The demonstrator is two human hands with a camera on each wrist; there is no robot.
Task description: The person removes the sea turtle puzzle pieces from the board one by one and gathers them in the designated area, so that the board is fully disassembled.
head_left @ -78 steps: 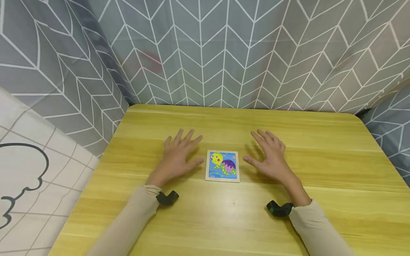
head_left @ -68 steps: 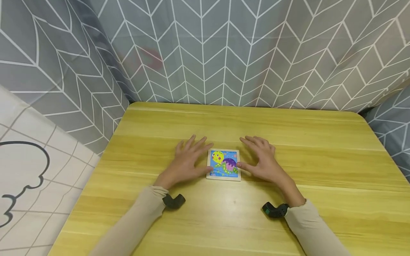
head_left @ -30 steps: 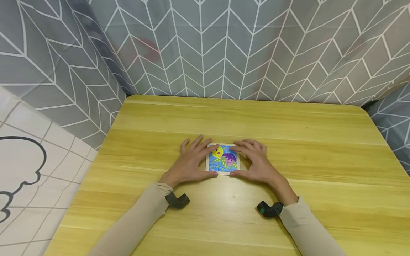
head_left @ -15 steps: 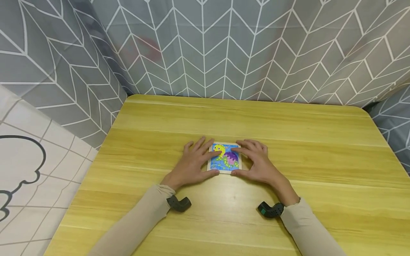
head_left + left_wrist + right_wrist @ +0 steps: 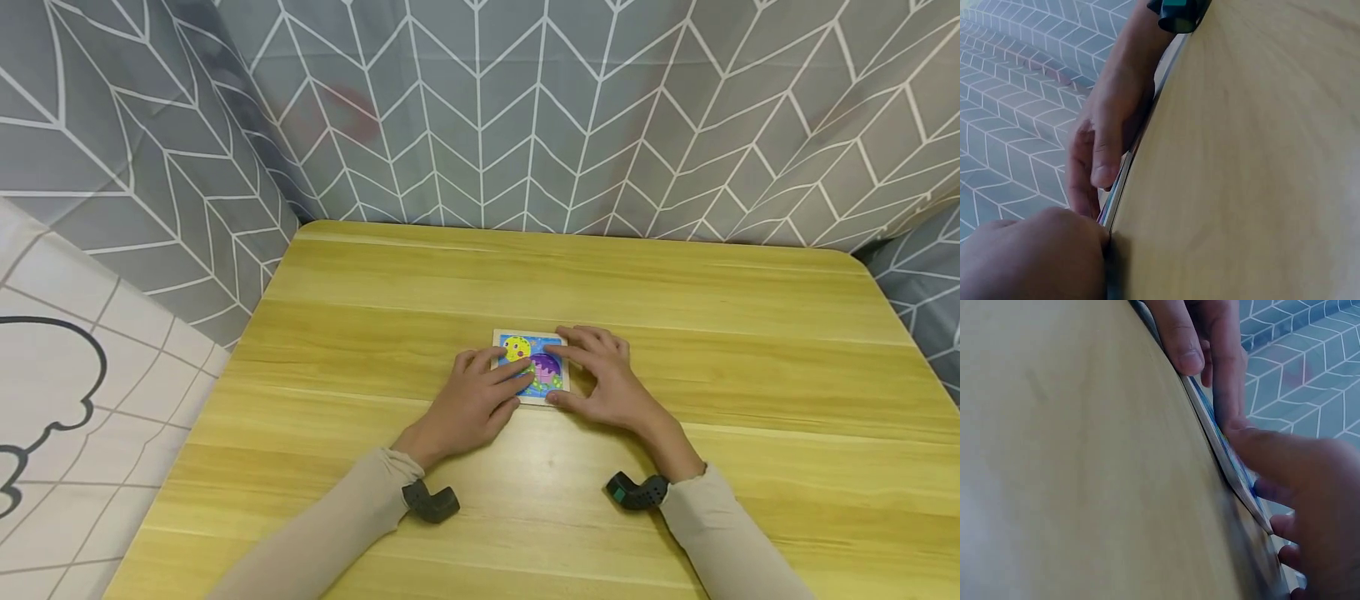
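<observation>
A small square jigsaw puzzle (image 5: 546, 372) in a pale wooden frame lies flat on the table, picturing a yellow-headed turtle with a purple shell on blue. My left hand (image 5: 474, 408) reaches over its lower left part, two extended fingers on the picture and the thumb by the near edge. My right hand (image 5: 615, 385) holds the puzzle's right side, thumb at the near edge, index finger over the picture and other fingertips at the far edge. The right wrist view shows the frame's thin edge (image 5: 1230, 472) side-on between both hands. Part of the picture's lower left is covered by left fingers.
The yellow wood-grain table (image 5: 750, 358) extends around the hands. A grey curtain (image 5: 510, 125) with white chevrons hangs behind it, and a white sheet (image 5: 90, 433) with black lines hangs at the left. Each wrist wears a black camera (image 5: 637, 492).
Both hands came in from either side to the puzzle. Over the last half second my left hand slid nearer and rightward, its fingers leaving the far left corner for the lower part. The right hand stays.
</observation>
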